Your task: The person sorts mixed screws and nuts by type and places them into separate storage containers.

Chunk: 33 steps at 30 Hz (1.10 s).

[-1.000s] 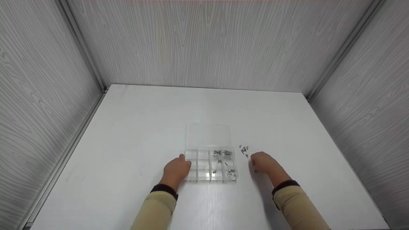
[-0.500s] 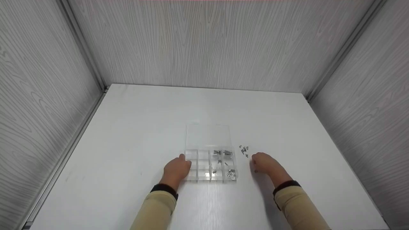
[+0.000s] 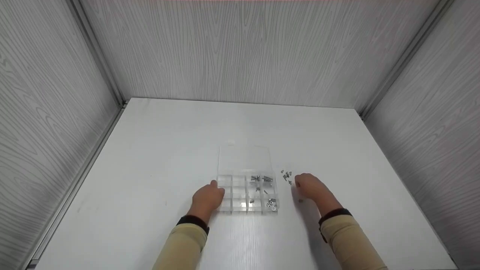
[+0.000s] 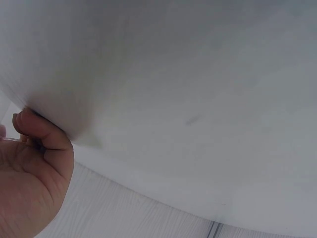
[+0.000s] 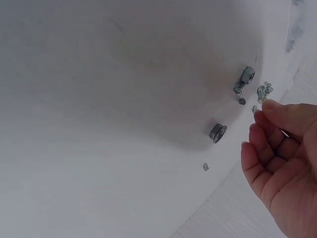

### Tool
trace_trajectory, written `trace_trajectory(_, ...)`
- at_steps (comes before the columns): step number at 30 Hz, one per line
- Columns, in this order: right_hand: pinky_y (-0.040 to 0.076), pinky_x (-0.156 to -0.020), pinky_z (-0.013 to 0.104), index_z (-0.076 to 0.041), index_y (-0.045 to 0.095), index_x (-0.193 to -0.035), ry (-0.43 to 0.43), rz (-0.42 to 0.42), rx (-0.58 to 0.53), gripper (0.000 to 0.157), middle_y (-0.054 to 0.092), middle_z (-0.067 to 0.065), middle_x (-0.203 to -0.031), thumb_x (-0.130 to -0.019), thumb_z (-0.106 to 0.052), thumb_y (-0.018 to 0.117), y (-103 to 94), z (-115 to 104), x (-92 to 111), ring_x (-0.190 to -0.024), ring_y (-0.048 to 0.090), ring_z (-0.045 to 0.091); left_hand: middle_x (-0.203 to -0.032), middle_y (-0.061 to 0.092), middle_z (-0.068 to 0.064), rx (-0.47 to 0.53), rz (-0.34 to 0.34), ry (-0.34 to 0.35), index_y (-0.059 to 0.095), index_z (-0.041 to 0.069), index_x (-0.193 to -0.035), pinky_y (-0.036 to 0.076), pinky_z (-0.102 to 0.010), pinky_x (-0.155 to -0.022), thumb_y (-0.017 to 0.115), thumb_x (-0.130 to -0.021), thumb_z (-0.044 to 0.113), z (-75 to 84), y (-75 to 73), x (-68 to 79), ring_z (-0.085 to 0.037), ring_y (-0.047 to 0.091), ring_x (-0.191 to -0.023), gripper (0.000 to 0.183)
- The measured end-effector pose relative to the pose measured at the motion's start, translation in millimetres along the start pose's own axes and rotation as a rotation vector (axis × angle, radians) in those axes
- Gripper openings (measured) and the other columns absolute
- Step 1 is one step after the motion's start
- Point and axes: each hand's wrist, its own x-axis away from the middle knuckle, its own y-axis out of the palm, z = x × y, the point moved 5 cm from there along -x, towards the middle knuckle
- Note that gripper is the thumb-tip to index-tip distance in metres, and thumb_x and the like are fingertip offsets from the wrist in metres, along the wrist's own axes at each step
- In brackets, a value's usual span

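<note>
A clear plastic compartment box (image 3: 239, 193) lies on the white table with its lid folded back. My left hand (image 3: 207, 197) grips the box's left edge in the head view; in the left wrist view its curled fingers show at the left. My right hand (image 3: 311, 186) is right of the box, close beside a small group of loose screws (image 3: 286, 175). In the right wrist view its thumb and index fingertips come together at a tiny shiny piece (image 5: 255, 109); I cannot tell whether they pinch it. Metal nuts (image 5: 218, 133) and small screws lie on the table around this hand.
Right-hand compartments of the box hold screws (image 3: 267, 179) at the back and nuts and washers (image 3: 272, 204) at the front. The transparent lid (image 3: 244, 157) lies flat behind the box. Grey wood-grain panels (image 3: 240, 52) wall the table at the back and both sides.
My right hand has shifted slightly forward, away from the body, uncovering more of a nut on the table below it. The left hand and the box have stayed in place.
</note>
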Motion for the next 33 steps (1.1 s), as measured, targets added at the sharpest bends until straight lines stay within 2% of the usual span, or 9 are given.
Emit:
trace_trajectory(3,0.039,-0.057,0.033,-0.003,0.057,-0.079,0.021,-0.014,-0.001,0.005,0.049,0.004,-0.066,-0.075,0.0,0.057,-0.1,2.2,0.0,-0.061,0.044,0.02,-0.108,0.054,-0.021,-0.007,0.004,-0.002,0.031,-0.006,-0.13,0.04,-0.042,-0.084,0.031,-0.087,0.031,-0.5,0.6,-0.4,-0.033,0.05,-0.101,0.056)
trace_trajectory(9,0.039,-0.055,0.032,-0.003,0.058,-0.079,0.097,-0.095,-0.034,0.008,0.05,0.004,-0.067,-0.073,-0.002,0.062,5.5,4.4,2.0,-0.061,0.046,0.02,-0.102,0.056,-0.019,-0.011,0.02,-0.006,0.034,-0.006,-0.128,0.043,-0.04,-0.079,0.032,-0.087,0.031,-0.3,0.5,-0.7,-0.03,0.054,-0.093,0.055)
trace_trajectory(14,0.039,-0.055,0.031,-0.004,0.057,-0.077,0.103,-0.099,-0.01,0.01,0.051,0.004,-0.067,-0.071,-0.003,0.066,8.2,4.3,1.0,-0.061,0.046,0.019,-0.103,0.055,-0.02,-0.017,0.03,0.008,0.036,-0.006,-0.127,0.042,-0.042,-0.081,0.032,-0.087,0.031,0.2,-0.1,0.2,-0.032,0.053,-0.096,0.054)
trace_trajectory(18,0.039,-0.054,0.031,-0.005,0.056,-0.073,0.069,-0.082,0.01,0.008,0.051,0.004,-0.065,-0.071,-0.002,0.064,8.8,3.0,0.4,-0.06,0.045,0.019,-0.103,0.055,-0.02,-0.021,0.029,0.015,0.036,-0.007,-0.126,0.042,-0.042,-0.081,0.032,-0.088,0.031,0.7,-1.1,1.2,-0.033,0.052,-0.097,0.054)
trace_trajectory(25,0.041,-0.057,0.031,-0.004,0.058,-0.076,0.004,-0.042,0.005,0.004,0.05,0.003,-0.067,-0.074,-0.005,0.061,7.3,-2.9,-3.3,-0.061,0.046,0.018,-0.114,0.051,-0.021,-0.024,0.008,0.015,0.031,-0.005,-0.131,0.038,-0.042,-0.086,0.03,-0.088,0.031,-1.5,4.1,-3.5,-0.032,0.047,-0.106,0.056)
trace_trajectory(29,0.041,-0.057,0.031,-0.007,0.057,-0.076,-0.056,0.045,-0.01,0.003,0.049,0.001,-0.066,-0.076,-0.006,0.06,-5.5,-22.7,-4.3,-0.061,0.045,0.017,-0.113,0.051,-0.021,-0.021,0.014,0.012,0.031,-0.006,-0.13,0.038,-0.043,-0.086,0.03,-0.087,0.031,-1.4,4.3,-4.1,-0.033,0.047,-0.106,0.056)
trace_trajectory(33,0.038,-0.052,0.03,-0.009,0.052,-0.069,-0.185,0.148,-0.045,0.01,0.047,-0.001,-0.063,-0.075,-0.003,0.057,-19.4,-50.7,-2.7,-0.058,0.043,0.016,-0.112,0.052,-0.022,-0.032,0.017,0.009,0.032,-0.006,-0.13,0.038,-0.043,-0.086,0.031,-0.088,0.03,-0.6,3.0,-3.2,-0.034,0.048,-0.106,0.056)
